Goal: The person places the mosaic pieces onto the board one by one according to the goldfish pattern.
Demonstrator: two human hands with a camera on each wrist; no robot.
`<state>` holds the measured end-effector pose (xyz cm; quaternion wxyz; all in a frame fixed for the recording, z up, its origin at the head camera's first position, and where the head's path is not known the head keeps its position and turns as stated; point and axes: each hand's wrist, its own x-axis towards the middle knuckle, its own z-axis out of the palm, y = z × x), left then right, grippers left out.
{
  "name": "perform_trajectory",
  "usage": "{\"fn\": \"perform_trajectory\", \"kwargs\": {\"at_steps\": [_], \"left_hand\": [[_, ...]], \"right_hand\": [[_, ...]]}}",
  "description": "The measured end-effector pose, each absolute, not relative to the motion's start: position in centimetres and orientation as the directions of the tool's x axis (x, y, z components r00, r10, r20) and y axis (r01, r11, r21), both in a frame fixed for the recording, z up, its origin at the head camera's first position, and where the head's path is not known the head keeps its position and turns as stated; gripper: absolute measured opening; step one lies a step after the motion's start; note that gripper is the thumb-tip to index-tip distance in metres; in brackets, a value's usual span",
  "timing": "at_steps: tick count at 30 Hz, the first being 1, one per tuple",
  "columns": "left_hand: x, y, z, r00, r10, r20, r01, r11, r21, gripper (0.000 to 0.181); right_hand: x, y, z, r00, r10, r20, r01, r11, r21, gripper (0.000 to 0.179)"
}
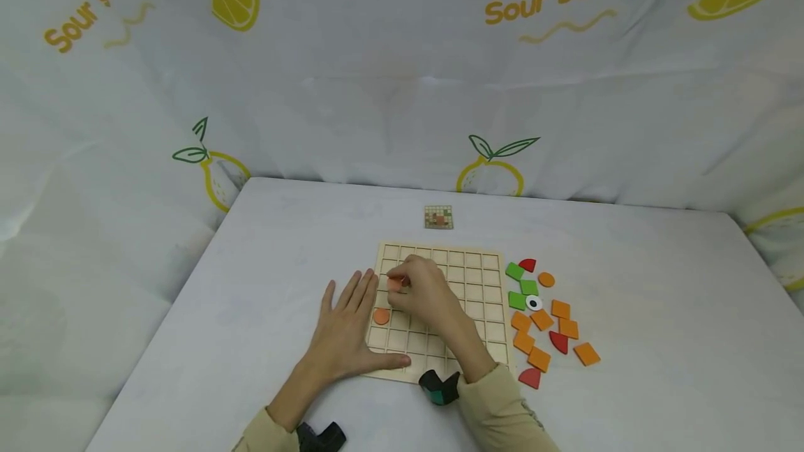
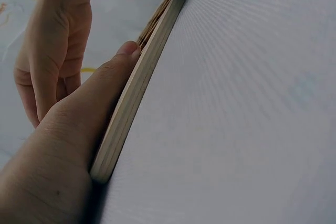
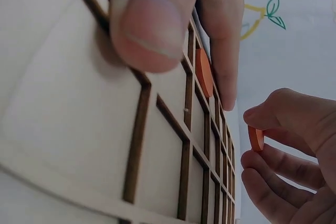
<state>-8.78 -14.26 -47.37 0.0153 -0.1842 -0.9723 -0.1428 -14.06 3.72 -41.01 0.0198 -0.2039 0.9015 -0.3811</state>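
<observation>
Orange disc [image 1: 394, 285] pinched in our right hand [image 1: 428, 291], we touch the board [image 1: 491, 277] with our left hand [image 1: 344, 337], thumb and fingers apart.

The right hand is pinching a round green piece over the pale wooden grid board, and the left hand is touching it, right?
Not green: the right wrist view shows the right hand pinching a round orange piece. The left hand does touch the pale wooden grid board.

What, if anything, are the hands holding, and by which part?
The right hand pinches an orange disc by opposite edges; the left hand touches the board.
</observation>
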Motion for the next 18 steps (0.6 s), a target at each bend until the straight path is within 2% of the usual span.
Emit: {"fn": "perform_trajectory", "kwargs": {"at_steps": [14, 18], "left_hand": [[-8.8, -14.3, -47.3, -0.93, 0.357, 0.084, 0.367, 0.898, 0.243, 0.139], [-8.8, -14.3, -47.3, -0.93, 0.357, 0.083, 0.366, 0.896, 0.25, 0.139]], "right_hand": [[-14.4, 2.7, -41.6, -0.905, -0.41, 0.114, -0.375, 0.641, -0.669, 0.025], [-14.4, 2.3, -41.8, -0.912, -0.391, 0.124, -0.373, 0.665, -0.647, 0.018]]}}
